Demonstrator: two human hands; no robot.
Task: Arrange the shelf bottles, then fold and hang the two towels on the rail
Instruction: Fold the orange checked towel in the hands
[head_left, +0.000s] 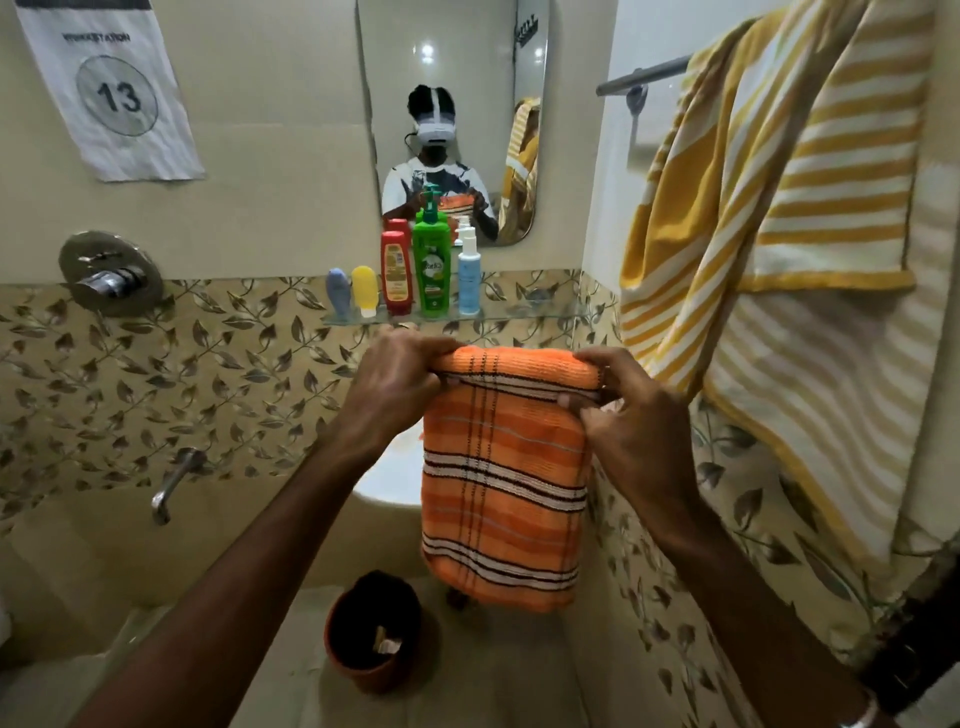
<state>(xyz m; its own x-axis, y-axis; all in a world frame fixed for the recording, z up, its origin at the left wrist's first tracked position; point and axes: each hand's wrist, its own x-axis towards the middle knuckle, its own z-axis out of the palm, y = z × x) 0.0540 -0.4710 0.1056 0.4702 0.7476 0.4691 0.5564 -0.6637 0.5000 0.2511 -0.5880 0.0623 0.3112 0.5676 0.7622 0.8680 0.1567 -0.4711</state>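
Orange plaid towel (501, 483) folded into a narrow panel and held up in mid-air in front of the tiled wall, top fold level, rest hanging straight down. Left hand (395, 387) gripping the upper left corner, fingers curled over the top fold, thumb tucked behind. Right hand (631, 410) pinching the upper right corner, fingertips (589, 358) hooked over the fold, thumb pressed to the near face. Both clamped on the cloth, arms stretched forward. Just above the hands, a glass shelf (524, 312) fixed below the mirror (452, 119), carrying a row of five: blue tube (337, 291) at far left, yellow tube (364, 291) beside it, then red bottle (396, 273), tall green pump bottle (431, 260), and white spray bottle (468, 275) at the right end, all upright and close together. Up at right, a metal towel rail (644, 75) on the side wall, with a yellow striped towel (789, 218) draped over it and hanging low, well clear of the orange one. On the left wall, a round shower mixer (106, 275), a tap spout (174, 483) lower down, and a paper sign (111, 88) marked 13. On the floor below, a brown bucket (371, 631).
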